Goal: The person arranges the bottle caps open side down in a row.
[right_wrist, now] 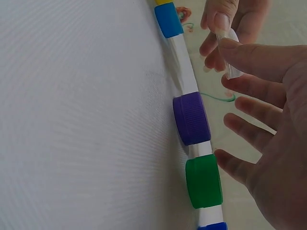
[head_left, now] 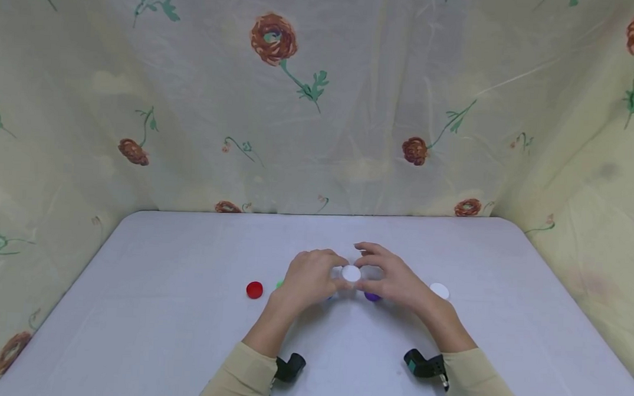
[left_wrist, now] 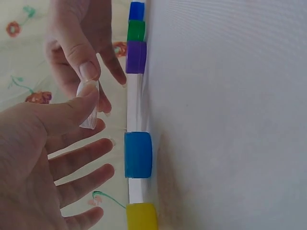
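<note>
White cap [head_left: 351, 274], lower mid-frame: left hand [head_left: 310, 278] and right hand [head_left: 390, 278] pinch it; likely light, stiff (take it edgewise).

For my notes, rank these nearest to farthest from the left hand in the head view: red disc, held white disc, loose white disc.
1. Held white disc: at the left hand.
2. Red disc: on that hand's left.
3. Loose white disc: right, beyond the right hand.

I face a pale table [head_left: 146, 332] with 2 rounded far corners. Creased cream sheeting [head_left: 351, 152] surrounds it on 3 sides, printed with rust-coloured flowers [head_left: 261, 37] and green leaves [head_left: 314, 87]. My light is soft.
</note>
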Demonstrator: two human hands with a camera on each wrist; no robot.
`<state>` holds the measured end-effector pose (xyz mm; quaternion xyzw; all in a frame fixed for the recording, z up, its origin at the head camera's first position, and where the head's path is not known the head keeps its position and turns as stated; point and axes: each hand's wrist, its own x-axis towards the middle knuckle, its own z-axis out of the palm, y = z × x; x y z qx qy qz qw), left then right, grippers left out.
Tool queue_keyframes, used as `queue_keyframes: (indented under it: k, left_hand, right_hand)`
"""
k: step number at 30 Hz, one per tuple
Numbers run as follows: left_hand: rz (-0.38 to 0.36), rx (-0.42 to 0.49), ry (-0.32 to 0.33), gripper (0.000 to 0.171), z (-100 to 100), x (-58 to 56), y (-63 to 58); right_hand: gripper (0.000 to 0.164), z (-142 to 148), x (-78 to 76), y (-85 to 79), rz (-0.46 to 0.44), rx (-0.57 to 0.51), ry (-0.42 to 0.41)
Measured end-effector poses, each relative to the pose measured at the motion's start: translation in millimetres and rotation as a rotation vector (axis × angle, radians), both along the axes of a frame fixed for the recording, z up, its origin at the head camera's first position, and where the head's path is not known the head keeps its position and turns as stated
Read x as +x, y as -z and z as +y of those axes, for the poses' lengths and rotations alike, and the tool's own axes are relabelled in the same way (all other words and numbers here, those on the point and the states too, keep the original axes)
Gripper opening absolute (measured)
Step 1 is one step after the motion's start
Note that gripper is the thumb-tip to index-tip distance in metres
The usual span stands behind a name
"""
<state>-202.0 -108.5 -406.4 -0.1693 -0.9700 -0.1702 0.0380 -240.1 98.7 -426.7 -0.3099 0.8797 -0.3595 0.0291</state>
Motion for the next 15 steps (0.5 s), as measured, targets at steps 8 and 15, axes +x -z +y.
queue_keyframes:
  k: [8,15]
  left_hand:
    - [-0.023,-0.003,-0.018,0.042,0.5,-0.6,1.4]
    - [-0.021,-0.022,0.005,0.04,2.8,0.5,3.7]
  right_hand:
    - [0.025,-0.4,0.5,2.3,-0.002,0.029,-0.012]
    - [0.022,0.3,0.8,2.9,-0.042,0.061,-0.029]
